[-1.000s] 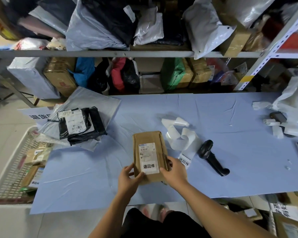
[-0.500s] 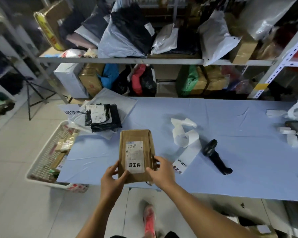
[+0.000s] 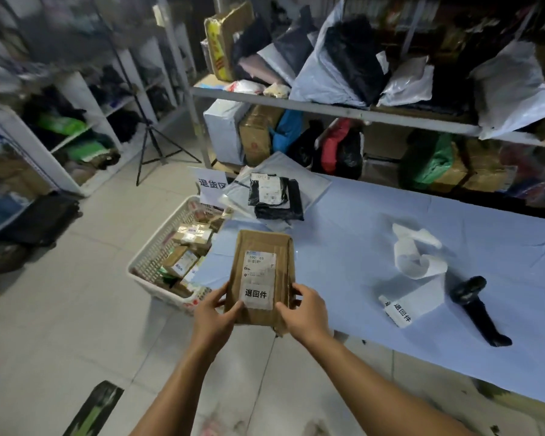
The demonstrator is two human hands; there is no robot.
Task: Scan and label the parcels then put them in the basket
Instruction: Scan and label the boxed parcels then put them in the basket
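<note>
A person's left hand (image 3: pixel 214 313) and right hand (image 3: pixel 306 309) grasp the lower corners of a flat brown cardboard parcel (image 3: pixel 260 278), white labels facing up, just right of the white plastic basket (image 3: pixel 158 250), probably ready to drop in

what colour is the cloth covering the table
Light blue, plain, with a few creases; the table cloth shows clearly in the head view.

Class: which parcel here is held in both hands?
The brown parcel with the white labels, gripped by the left hand and right hand; the black parcel lies on the table, the others in the basket.
</note>
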